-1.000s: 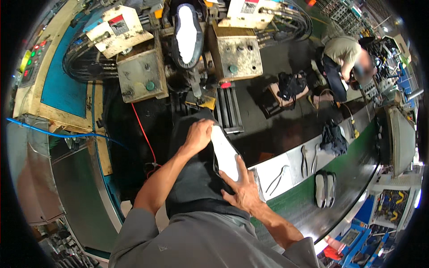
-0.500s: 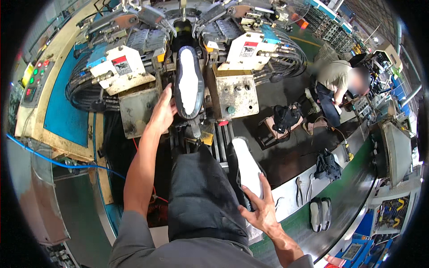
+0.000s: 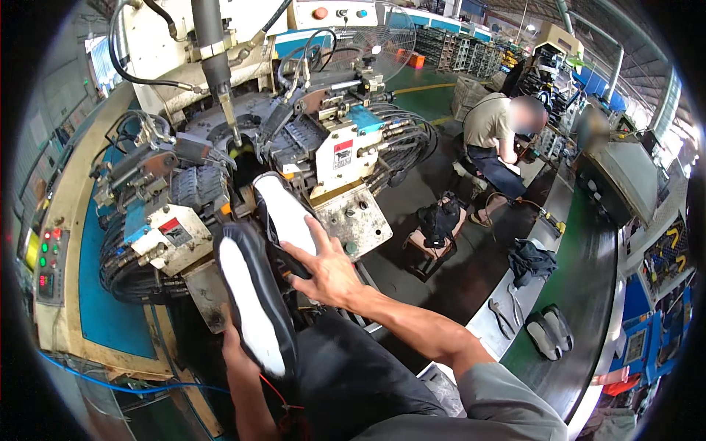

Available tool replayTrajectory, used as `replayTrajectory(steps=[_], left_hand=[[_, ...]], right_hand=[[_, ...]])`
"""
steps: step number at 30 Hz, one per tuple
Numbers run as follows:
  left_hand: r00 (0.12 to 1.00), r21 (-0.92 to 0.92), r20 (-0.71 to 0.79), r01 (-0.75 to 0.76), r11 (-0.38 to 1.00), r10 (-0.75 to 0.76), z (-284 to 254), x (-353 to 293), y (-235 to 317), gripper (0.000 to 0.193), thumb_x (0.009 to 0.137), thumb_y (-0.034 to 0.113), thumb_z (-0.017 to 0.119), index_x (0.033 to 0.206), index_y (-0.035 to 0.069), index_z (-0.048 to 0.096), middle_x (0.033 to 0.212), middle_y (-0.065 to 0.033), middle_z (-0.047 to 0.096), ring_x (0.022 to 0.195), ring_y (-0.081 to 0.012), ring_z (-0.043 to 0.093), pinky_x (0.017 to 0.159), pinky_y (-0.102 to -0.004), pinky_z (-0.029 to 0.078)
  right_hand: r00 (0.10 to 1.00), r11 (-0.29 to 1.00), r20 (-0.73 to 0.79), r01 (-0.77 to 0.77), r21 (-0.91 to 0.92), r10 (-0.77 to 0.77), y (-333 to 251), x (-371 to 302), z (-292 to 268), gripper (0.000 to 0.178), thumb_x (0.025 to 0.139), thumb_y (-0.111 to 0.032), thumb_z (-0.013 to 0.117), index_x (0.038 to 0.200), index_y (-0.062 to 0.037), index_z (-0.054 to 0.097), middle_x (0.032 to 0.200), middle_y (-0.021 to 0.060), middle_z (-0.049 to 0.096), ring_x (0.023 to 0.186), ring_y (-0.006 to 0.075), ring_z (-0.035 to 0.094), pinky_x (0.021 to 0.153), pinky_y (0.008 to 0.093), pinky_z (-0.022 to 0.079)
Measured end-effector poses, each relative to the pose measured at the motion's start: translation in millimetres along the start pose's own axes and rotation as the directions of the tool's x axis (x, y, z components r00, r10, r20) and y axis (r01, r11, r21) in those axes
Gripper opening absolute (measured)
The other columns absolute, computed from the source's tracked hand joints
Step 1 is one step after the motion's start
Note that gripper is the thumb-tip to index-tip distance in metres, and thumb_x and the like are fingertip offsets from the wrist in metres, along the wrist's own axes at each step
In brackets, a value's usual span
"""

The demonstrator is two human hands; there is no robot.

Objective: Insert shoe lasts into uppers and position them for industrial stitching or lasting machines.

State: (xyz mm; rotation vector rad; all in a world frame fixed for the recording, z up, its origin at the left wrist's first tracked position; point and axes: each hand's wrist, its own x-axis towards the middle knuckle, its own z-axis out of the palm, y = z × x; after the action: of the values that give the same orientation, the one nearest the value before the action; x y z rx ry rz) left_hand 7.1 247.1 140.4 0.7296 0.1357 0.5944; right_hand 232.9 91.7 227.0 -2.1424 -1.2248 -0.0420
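Note:
My left hand (image 3: 237,355) is closed around the rear side of a black shoe upper (image 3: 285,332) with a white underside turned up, held low at the left, in front of the machine. The shoe hides most of its fingers. Just right of it, my right hand (image 3: 327,270) grips a second black shoe upper (image 3: 283,208), also white underside up, its far end by the machine's centre opening. The fingers lie over its near part and white underside. Both uppers look stretched over a form. The two lie side by side, nearly touching.
The machine's side blocks, with hoses and metal plates (image 3: 351,220), flank the opening. A control panel (image 3: 51,268) stands left. At right, pliers (image 3: 504,317), a dark cloth (image 3: 531,262) and a pair of shoes (image 3: 550,332) lie along the conveyor. A seated person (image 3: 493,140) works beyond a stool (image 3: 437,235).
My left hand has taken the shoe upper from the machine and drawn it down and left. My right hand has brought the other upper from beside my thigh to the machine. The view has shifted.

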Motion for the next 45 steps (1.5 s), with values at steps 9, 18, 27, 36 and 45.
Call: replayTrajectory(steps=[9,18,27,36,45], left_hand=[[0.953,0.116,-0.265,0.18,0.977,-0.144,12.8,-133.6,18.7,0.113,0.088,0.061,0.076,0.173,0.009,0.024,0.153,-0.0271,0.055,0.125,-0.0458,0.067,0.095,-0.062,0.063],[0.983,-0.044,-0.053,0.176,0.983,-0.178,47.1,-162.3,20.1,0.122,0.086,0.049,0.087,0.175,0.005,0.017,0.166,-0.0316,0.042,0.138,-0.0461,0.061,0.103,-0.0638,0.06],[0.932,0.116,-0.331,0.194,0.974,-0.146,65.6,-172.5,-3.4,0.115,0.088,0.058,0.077,0.173,0.003,0.023,0.161,-0.0279,0.05,0.139,-0.0434,0.061,0.105,-0.0606,0.06],[0.961,-0.058,-0.151,0.227,0.972,-0.233,-3.9,-195.3,-41.6,0.09,0.094,0.037,0.065,0.173,0.011,0.03,0.16,-0.0268,0.053,0.134,-0.0475,0.064,0.111,-0.0636,0.055],[0.927,-0.102,-0.102,0.352,0.931,-0.362,-0.5,-167.1,-56.0,0.097,0.095,0.034,0.067,0.175,0.006,0.02,0.164,-0.0234,0.049,0.143,-0.0377,0.061,0.117,-0.0493,0.053]], right_hand=[[0.99,0.997,-0.132,-0.048,0.055,0.055,18.1,26.0,70.2,0.07,0.088,-0.035,0.084,0.154,-0.0261,0.065,0.174,0.0335,0.02,0.134,0.0581,0.05,0.118,0.058,0.046],[0.963,0.991,-0.249,0.12,0.058,-0.102,32.3,11.6,80.3,0.069,0.087,-0.033,0.084,0.152,-0.0246,0.066,0.174,0.0331,0.021,0.14,0.0581,0.046,0.119,0.0605,0.044],[1.0,0.999,0.026,-0.01,-0.05,0.011,-3.4,29.5,80.2,0.072,0.093,-0.042,0.08,0.159,-0.0253,0.057,0.172,0.038,0.022,0.139,0.0668,0.046,0.119,0.0677,0.041],[0.957,0.848,0.166,0.288,-0.445,-0.238,-1.2,45.2,33.0,0.076,0.099,-0.063,0.07,0.161,-0.0223,0.054,0.167,0.0252,0.041,0.154,0.0481,0.039,0.12,0.0604,0.045],[0.958,0.873,0.198,0.275,-0.404,-0.21,-8.1,75.1,36.9,0.074,0.096,-0.057,0.076,0.159,-0.0217,0.057,0.163,0.027,0.043,0.151,0.0561,0.039,0.109,0.063,0.055]])
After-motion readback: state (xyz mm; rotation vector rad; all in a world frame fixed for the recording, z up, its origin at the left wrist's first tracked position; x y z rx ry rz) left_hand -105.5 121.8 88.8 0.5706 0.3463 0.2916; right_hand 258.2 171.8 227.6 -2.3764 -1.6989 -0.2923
